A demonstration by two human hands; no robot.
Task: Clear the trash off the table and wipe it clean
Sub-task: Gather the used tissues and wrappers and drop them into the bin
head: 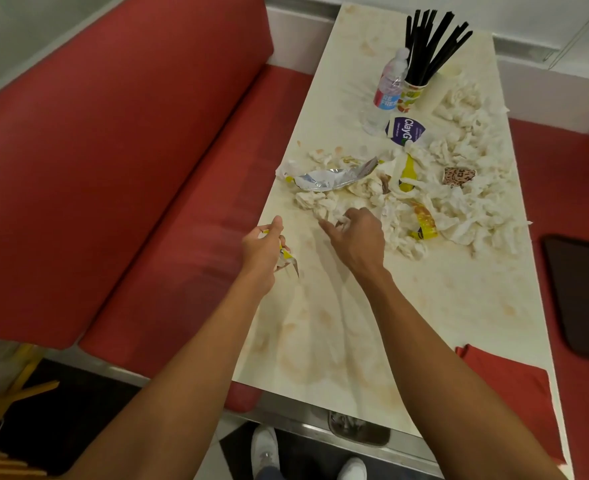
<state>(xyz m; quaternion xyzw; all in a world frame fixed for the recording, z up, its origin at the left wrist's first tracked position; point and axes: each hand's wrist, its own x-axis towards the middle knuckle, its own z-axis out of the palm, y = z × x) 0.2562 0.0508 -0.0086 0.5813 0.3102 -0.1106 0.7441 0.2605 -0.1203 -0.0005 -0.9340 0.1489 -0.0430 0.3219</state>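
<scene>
A pile of crumpled white tissues point(466, 202) mixed with wrappers covers the middle of the stained cream table point(338, 323). An opened silver foil packet point(331, 176) lies at the pile's left side, and a yellow wrapper point(424, 223) sits among the tissues. My left hand point(263, 247) is at the table's left edge, shut on a crumpled yellow and white wrapper point(284, 256). My right hand point(357, 237) rests at the near edge of the pile, its fingers curled into the tissues; whether it grips one I cannot tell.
A plastic water bottle point(388, 88), a paper cup of black straws point(412, 95) and a blue-and-white pack point(405, 129) stand at the far end. A red cloth point(507, 382) lies on the near right corner. Red bench seats point(130, 168) flank the table.
</scene>
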